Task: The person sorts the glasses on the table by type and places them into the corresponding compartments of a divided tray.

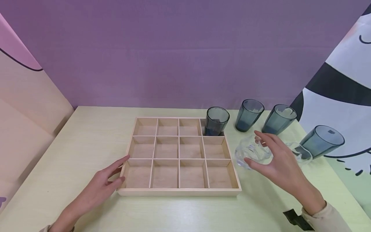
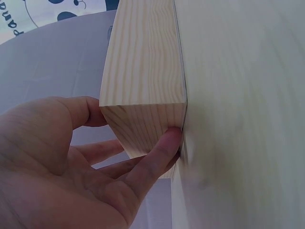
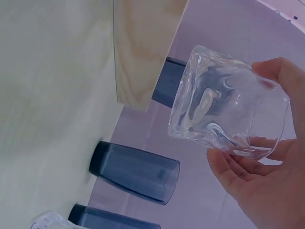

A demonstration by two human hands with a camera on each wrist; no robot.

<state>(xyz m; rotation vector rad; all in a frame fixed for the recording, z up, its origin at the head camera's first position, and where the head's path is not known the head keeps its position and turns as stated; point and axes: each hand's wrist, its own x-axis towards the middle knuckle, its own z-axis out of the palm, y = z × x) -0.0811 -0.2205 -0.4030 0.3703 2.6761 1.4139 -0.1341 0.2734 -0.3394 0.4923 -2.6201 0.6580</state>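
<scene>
tabletop (image 1: 98, 138), right fingers (image 3: 226, 171) curved wide round clear glass (image 3: 228, 105)

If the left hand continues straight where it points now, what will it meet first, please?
The left hand would likely first meet the pale wooden rectangular twelve-compartment tray: its fingers touch the tray's left wall near the front corner. How hard they press is unclear.
</scene>
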